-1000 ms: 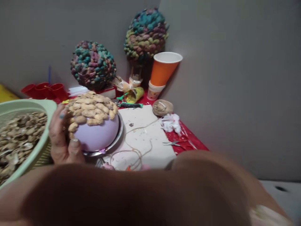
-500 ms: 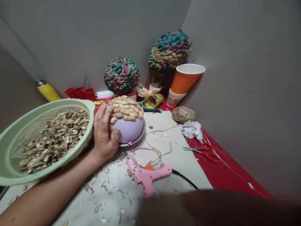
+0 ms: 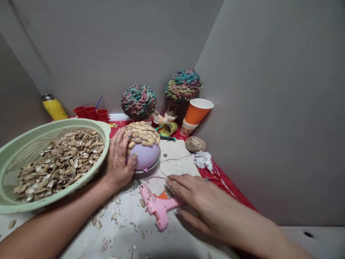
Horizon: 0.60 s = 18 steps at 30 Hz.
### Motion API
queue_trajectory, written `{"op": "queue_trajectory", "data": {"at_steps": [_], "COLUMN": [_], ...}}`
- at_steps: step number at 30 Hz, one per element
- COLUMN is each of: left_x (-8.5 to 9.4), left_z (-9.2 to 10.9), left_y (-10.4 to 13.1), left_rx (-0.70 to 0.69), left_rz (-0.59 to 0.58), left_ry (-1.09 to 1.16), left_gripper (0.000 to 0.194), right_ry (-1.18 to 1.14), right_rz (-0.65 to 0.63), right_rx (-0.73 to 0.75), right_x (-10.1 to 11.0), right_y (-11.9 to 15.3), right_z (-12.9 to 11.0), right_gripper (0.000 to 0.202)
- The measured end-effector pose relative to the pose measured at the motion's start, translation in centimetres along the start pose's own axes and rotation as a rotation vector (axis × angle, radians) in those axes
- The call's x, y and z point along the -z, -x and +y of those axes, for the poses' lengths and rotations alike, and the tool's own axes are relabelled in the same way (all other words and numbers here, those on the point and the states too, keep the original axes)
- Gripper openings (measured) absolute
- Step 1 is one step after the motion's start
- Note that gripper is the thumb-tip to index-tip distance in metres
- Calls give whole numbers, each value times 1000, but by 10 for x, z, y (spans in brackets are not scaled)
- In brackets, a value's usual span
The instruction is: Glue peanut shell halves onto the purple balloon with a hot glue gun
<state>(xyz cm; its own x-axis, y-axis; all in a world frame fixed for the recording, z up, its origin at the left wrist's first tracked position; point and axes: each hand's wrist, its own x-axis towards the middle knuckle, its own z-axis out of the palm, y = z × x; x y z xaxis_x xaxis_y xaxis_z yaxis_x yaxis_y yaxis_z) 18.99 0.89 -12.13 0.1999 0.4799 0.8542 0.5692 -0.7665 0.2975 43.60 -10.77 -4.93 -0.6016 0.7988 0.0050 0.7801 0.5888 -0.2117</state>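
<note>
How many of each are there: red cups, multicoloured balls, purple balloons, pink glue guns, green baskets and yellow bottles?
Red cups: 3
Multicoloured balls: 2
Purple balloon: 1
Pink glue gun: 1
Green basket: 1
Yellow bottle: 1
Total: 9

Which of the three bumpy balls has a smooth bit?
The front ball, with your left hand on its side. Its lower part is smooth and light purple. The two colourful balls behind look bumpy all over.
</note>
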Motion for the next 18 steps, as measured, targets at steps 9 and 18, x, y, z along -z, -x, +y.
{"op": "queue_trajectory", "data": {"at_steps": [9,18], "left_x": [1,0], "left_z": [2,2], "left_y": [6,10], "left_rx": [37,103], "left_rz": [35,38], "left_ry": [-46,-29], "left_gripper": [56,56], "right_ry": [41,286], "right_rz": [-150,-59], "right_rx": [-19,109], "right_x": [-23,-63], "right_y": [-18,-28], "right_z": [-17,1], "right_gripper": [28,28]}}
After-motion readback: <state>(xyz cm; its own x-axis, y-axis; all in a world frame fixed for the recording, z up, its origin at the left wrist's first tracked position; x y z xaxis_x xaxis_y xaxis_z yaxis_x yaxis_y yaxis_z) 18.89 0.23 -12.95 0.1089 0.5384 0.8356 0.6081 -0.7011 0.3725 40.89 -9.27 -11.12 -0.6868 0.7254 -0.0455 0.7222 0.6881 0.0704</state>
